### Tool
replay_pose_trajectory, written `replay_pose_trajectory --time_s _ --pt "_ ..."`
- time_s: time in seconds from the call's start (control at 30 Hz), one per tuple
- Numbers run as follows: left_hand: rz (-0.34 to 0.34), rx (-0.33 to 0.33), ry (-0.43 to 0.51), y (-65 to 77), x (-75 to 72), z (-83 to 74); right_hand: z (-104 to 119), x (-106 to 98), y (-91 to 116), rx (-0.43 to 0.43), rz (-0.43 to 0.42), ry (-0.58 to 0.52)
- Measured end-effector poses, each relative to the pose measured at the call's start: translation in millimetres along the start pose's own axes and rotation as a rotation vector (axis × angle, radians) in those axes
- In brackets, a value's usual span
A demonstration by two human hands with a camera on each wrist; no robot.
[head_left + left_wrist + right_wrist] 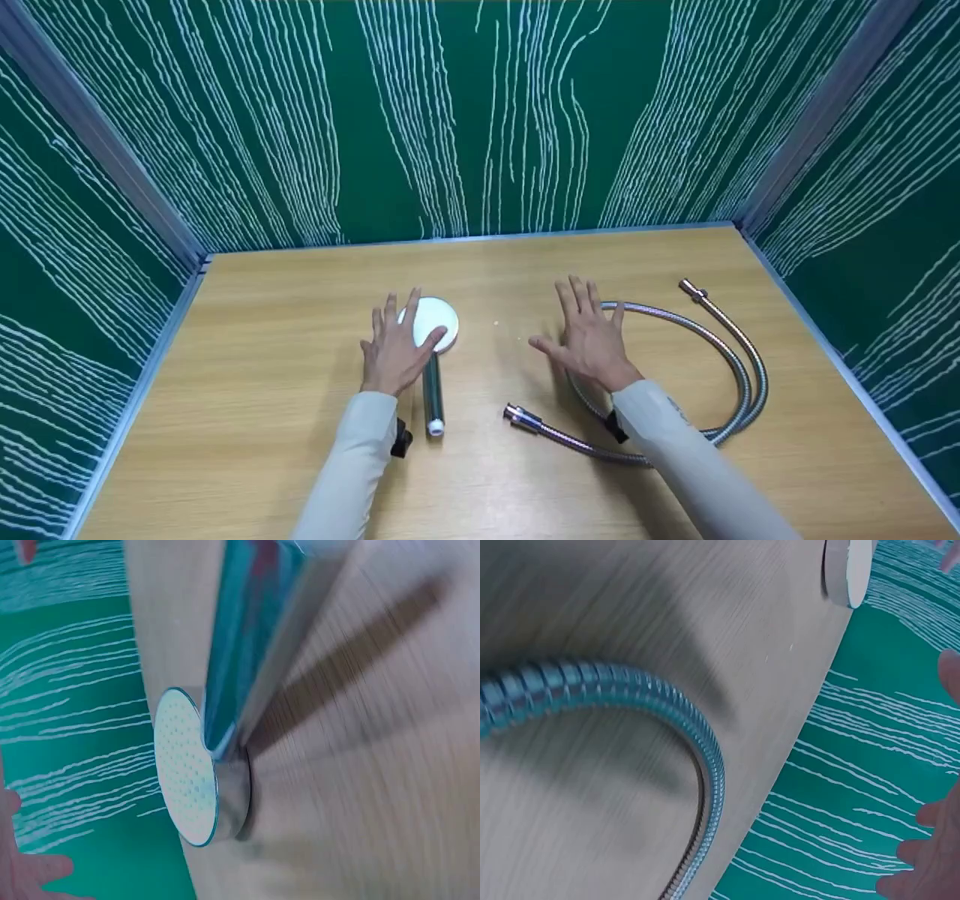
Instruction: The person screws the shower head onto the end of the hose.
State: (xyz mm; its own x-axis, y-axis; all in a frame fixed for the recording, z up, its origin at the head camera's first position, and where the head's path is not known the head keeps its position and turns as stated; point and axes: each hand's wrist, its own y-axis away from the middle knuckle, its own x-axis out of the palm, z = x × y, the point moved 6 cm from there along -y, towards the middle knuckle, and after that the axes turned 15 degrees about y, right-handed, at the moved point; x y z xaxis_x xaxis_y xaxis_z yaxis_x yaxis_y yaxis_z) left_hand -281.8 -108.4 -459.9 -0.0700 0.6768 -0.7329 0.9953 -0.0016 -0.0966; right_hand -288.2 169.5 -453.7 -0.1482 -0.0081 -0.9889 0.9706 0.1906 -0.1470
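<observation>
A shower head [435, 315] with a round white face and a shiny handle [433, 394] lies on the wooden table, its handle toward me. My left hand [394, 349], fingers spread, hovers over its left side and hides part of the face. In the left wrist view the dotted spray face [184, 769] points up. To the right lies a coiled metal shower hose [739, 360] with a fitting at each end. Above the coil's left part, my right hand [592, 341] is spread and holds nothing. The right wrist view shows the ribbed hose [705, 750] close up.
The wooden table [255, 360] is bordered by green panels [525, 120] with white wavy lines at the back and both sides. Grey frame bars [825, 97] stand at the corners. One hose end [523, 418] lies between the shower head and the coil.
</observation>
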Motion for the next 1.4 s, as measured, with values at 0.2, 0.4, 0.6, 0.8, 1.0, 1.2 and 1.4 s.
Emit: replay_pose_trajectory --time_s 0.2,0.4,0.6,0.8,1.0,1.2,1.4 --pt "-0.047 -0.073 0.248 6.6 9.2 10.0 2.0 3.4 15.3 -0.022 0.005 -0.068" --pt "-0.078 -0.275 0.391 13.8 23.8 28.9 18.6 12.3 29.7 -0.121 -0.003 -0.17" --pt "-0.091 -0.459 0.568 18.4 36.5 43.5 34.3 26.7 43.1 -0.167 0.038 -0.256" --pt "-0.077 -0.512 0.603 20.9 48.6 47.2 41.7 40.0 57.1 -0.191 0.088 -0.29" --pt "-0.069 -0.466 0.621 19.5 56.5 40.9 45.4 51.4 64.1 -0.24 0.114 -0.289" --pt "-0.086 -0.492 0.676 22.0 61.8 40.0 46.5 60.2 64.1 -0.228 0.13 -0.283" --pt "-0.098 -0.583 0.666 24.1 64.2 44.8 45.6 64.9 64.7 -0.223 0.218 -0.383"
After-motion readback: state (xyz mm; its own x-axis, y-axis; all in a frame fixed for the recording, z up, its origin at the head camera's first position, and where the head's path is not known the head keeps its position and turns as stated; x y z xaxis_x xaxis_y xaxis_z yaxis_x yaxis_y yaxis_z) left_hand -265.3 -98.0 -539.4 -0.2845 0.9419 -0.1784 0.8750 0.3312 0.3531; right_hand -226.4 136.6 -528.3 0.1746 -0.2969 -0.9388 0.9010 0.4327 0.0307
